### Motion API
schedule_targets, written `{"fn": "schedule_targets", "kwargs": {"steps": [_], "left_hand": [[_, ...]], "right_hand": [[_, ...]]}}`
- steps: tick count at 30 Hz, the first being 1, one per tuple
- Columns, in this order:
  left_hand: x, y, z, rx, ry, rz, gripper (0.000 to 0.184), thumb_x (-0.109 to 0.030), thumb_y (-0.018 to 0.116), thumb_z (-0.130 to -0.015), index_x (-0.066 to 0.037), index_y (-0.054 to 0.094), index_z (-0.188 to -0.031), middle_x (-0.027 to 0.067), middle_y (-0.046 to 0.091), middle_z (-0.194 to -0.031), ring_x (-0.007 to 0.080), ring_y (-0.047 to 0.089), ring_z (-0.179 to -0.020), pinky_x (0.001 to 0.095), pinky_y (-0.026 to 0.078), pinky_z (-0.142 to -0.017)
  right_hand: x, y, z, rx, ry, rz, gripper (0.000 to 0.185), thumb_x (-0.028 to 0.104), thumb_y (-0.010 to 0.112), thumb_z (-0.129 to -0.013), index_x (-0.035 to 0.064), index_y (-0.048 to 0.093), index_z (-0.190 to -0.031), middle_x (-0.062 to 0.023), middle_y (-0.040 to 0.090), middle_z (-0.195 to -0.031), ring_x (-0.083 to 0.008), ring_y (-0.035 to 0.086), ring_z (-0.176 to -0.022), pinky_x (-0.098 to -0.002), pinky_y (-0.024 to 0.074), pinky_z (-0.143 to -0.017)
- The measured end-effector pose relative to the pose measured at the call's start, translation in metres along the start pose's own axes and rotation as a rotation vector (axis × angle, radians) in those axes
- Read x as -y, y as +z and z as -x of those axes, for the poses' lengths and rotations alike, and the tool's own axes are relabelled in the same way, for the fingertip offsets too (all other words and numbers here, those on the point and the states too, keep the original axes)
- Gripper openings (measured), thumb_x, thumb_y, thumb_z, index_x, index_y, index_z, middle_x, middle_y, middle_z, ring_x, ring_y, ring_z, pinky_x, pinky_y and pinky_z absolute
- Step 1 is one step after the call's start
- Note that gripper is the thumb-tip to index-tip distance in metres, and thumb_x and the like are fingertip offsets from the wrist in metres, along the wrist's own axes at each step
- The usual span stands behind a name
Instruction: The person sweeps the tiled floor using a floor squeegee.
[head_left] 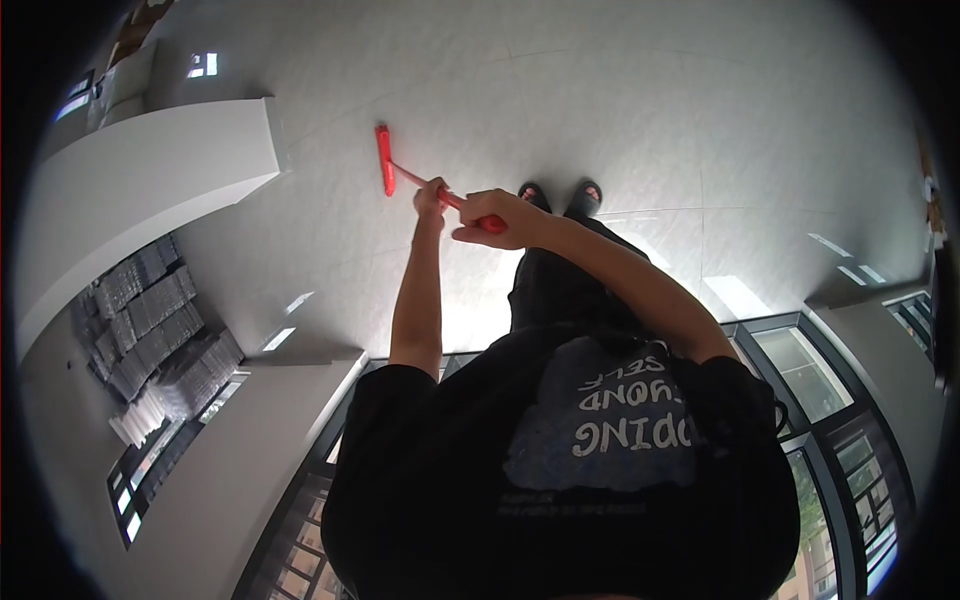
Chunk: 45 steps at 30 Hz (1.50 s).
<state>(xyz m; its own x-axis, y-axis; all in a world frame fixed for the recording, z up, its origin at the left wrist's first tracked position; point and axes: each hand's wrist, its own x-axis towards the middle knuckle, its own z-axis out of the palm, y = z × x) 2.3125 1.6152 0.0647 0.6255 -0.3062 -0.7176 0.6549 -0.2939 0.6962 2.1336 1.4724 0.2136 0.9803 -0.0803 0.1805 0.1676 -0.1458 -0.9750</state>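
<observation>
A red broom (385, 160) with a narrow bar-shaped head rests on the grey floor ahead and to the left; its bristles are too small to make out. The handle slants back toward my body. My left hand (430, 197) is closed around the handle, farther down. Nearer to me, my right hand (503, 219) wraps the top end, and the red grip tip shows beside its fingers. Both arms reach out in front of my black T-shirt.
My feet in dark open-toed slippers (561, 196) stand just right of the handle. A low white wall (160, 160) juts in at the left. Behind it lie stacked wrapped grey bundles (150, 315). Dark-framed windows (800, 365) are at my back. Light patches mark the tiled floor (640, 120).
</observation>
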Motion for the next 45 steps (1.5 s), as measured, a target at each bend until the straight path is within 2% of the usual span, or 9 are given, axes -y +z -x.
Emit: {"fn": "schedule_targets", "kwargs": {"steps": [10,17,23,26,35,36,40,44,45], "left_hand": [[0.063,0.205,0.085,0.329,0.062,-0.356,0.017,-0.014,0.057,-0.078,-0.002,0.058,-0.067,0.0049,0.052,-0.070,0.0133,0.057,-0.070,0.0298,0.054,-0.059],[0.092,0.321,0.171,0.273,0.037,-0.048,0.018,-0.011,0.066,-0.063,0.000,0.054,-0.056,0.0052,0.052,-0.059,0.0159,0.054,-0.053,0.0272,0.046,-0.049],[0.097,0.307,0.212,0.240,0.394,-0.246,0.010,-0.008,0.064,-0.064,-0.001,0.059,-0.058,0.0030,0.050,-0.056,0.0142,0.053,-0.056,0.0283,0.041,-0.049],[0.095,0.283,0.205,0.212,0.875,-0.610,0.008,-0.004,0.065,-0.063,-0.005,0.064,-0.071,0.0059,0.054,-0.060,0.0171,0.054,-0.059,0.0292,0.043,-0.053],[0.028,0.228,0.103,-0.107,0.916,-0.741,0.016,-0.016,0.053,-0.084,-0.004,0.064,-0.082,0.0025,0.054,-0.066,0.0135,0.053,-0.058,0.0287,0.044,-0.050],[0.018,0.225,0.076,-0.187,0.805,-0.919,0.016,-0.018,0.055,-0.084,-0.004,0.063,-0.084,0.0042,0.056,-0.068,0.0153,0.055,-0.058,0.0301,0.045,-0.051],[-0.003,0.250,0.014,-0.157,-0.127,0.274,0.029,-0.021,0.070,-0.075,0.001,0.058,-0.090,0.0109,0.053,-0.069,0.0258,0.055,-0.056,0.0382,0.046,-0.051],[0.022,0.301,0.035,-0.173,-0.107,-0.139,0.031,-0.019,0.070,-0.074,-0.003,0.059,-0.098,0.0113,0.055,-0.081,0.0264,0.059,-0.065,0.0385,0.051,-0.057],[0.048,0.303,0.035,0.078,0.002,-0.068,0.035,-0.021,0.067,-0.077,-0.004,0.056,-0.105,0.0103,0.054,-0.083,0.0255,0.059,-0.071,0.0382,0.051,-0.063]], "right_hand": [[0.095,-0.134,0.158,-0.220,0.185,-0.030,0.022,-0.003,0.065,-0.083,0.0002,0.050,-0.067,-0.0050,0.052,-0.064,-0.0186,0.050,-0.065,-0.0346,0.0452,-0.083],[0.128,-0.209,0.258,-0.246,0.230,-0.054,0.025,-0.004,0.067,-0.081,0.0017,0.048,-0.066,-0.0053,0.052,-0.068,-0.0175,0.053,-0.068,-0.0343,0.0450,-0.091],[0.162,-0.215,0.260,-0.090,0.027,0.075,0.028,0.003,0.075,-0.076,0.0046,0.049,-0.066,-0.0053,0.056,-0.070,-0.0226,0.057,-0.071,-0.0360,0.0458,-0.071],[0.158,-0.214,0.245,-0.029,-0.110,0.124,0.030,0.009,0.077,-0.075,0.0065,0.049,-0.065,-0.0057,0.055,-0.069,-0.0243,0.056,-0.069,-0.0369,0.0440,-0.066],[0.096,-0.197,0.135,-0.183,-0.127,-0.034,0.029,0.017,0.069,-0.086,0.0007,0.052,-0.069,-0.0080,0.053,-0.066,-0.0186,0.050,-0.062,-0.0332,0.0397,-0.060],[0.083,-0.202,0.119,-0.133,-0.093,0.017,0.029,0.016,0.069,-0.086,-0.0002,0.052,-0.069,-0.0078,0.053,-0.066,-0.0179,0.049,-0.062,-0.0332,0.0397,-0.060],[0.008,-0.195,0.104,-0.169,-0.057,-0.029,0.030,0.016,0.069,-0.086,-0.0006,0.051,-0.069,-0.0074,0.052,-0.066,-0.0168,0.048,-0.062,-0.0333,0.0394,-0.060],[0.003,-0.210,0.143,-0.106,-0.072,0.093,0.023,0.010,0.069,-0.083,0.0002,0.053,-0.069,-0.0107,0.053,-0.066,-0.0233,0.051,-0.061,-0.0349,0.0409,-0.060],[0.005,-0.218,0.161,-0.089,-0.092,0.139,0.020,0.005,0.067,-0.084,0.0002,0.053,-0.071,-0.0093,0.051,-0.066,-0.0221,0.049,-0.061,-0.0343,0.0393,-0.060]]}}
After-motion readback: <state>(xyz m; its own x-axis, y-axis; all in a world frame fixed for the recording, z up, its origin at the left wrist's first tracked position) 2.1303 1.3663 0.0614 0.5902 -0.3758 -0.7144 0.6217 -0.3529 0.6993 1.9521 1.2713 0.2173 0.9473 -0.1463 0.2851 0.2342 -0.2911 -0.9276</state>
